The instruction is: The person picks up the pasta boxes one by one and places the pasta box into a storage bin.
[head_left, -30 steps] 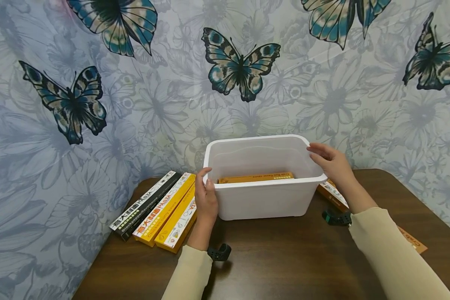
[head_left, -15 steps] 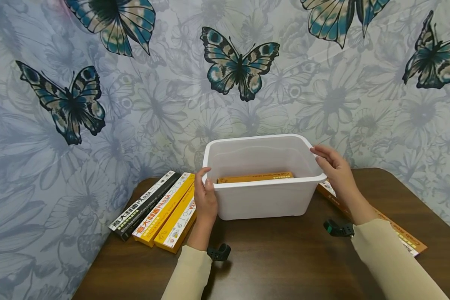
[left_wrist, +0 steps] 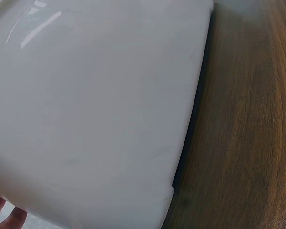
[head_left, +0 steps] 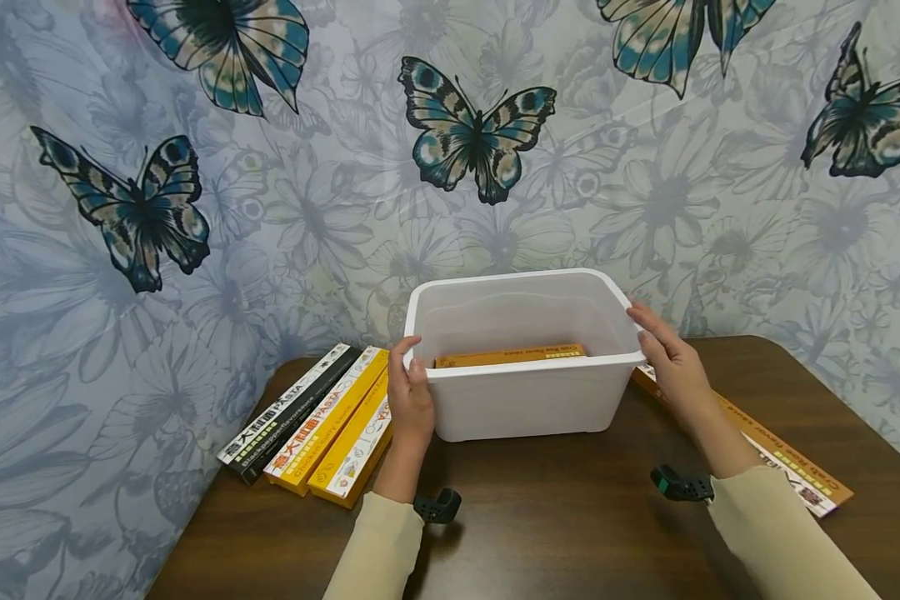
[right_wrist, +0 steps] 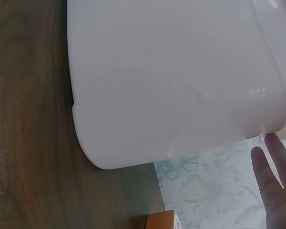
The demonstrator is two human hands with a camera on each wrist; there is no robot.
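Note:
A white plastic storage bin (head_left: 525, 404) stands on the wooden table near the wall. Inside it lies an orange pasta box (head_left: 510, 356), partly hidden by the near wall. My left hand (head_left: 412, 400) holds the bin's left end at the rim, index fingertip over the edge and thumb at the front corner. At the opposite end, my right hand (head_left: 671, 358) touches the rim with thumb and fingertips, its fingers fairly straight. The right wrist view shows spread fingers (right_wrist: 263, 174) reaching below the rim. In the left wrist view, only fingertips (left_wrist: 14, 219) show past the bin wall.
Left of the bin lie a black pasta box (head_left: 288, 414) and two yellow pasta boxes (head_left: 328, 423) (head_left: 354, 446), side by side. An orange box (head_left: 791, 454) lies on the right, partly behind the right forearm. A butterfly-patterned wall (head_left: 495, 233) rises behind the table (head_left: 562, 517).
My right hand has slid down and toward me along the bin's right rim, uncovering more of the orange box on the right. The left hand and bin have stayed put.

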